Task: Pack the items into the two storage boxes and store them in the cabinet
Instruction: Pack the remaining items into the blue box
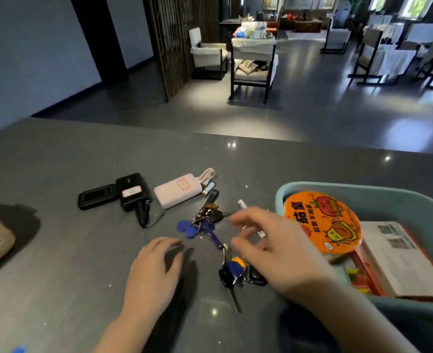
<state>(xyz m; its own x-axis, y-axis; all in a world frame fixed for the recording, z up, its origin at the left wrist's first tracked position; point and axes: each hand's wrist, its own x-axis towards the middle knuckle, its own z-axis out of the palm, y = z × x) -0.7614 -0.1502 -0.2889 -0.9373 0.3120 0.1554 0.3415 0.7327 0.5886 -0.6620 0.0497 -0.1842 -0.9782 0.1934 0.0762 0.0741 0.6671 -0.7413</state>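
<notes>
Two bunches of keys, one with blue tags (200, 225) and one with a blue-yellow fob (233, 270), lie on the grey counter (57, 174) between the hands. The right hand (274, 250) hovers over them, fingers loosely spread, gripping nothing; the left hand (151, 271) rests flat. Near the right edge, the light-blue plastic storage box (337, 189) holds an orange-lidded noodle bowl (322, 221) printed "茄皇".

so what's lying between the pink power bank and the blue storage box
In the head view, between the pink power bank and the blue storage box lie batteries, a black strap and a white pen.

The single head-mounted camera looks forward and down toward 12 o'clock, close above the grey counter (57, 250), with the room beyond in the upper frame.
</notes>
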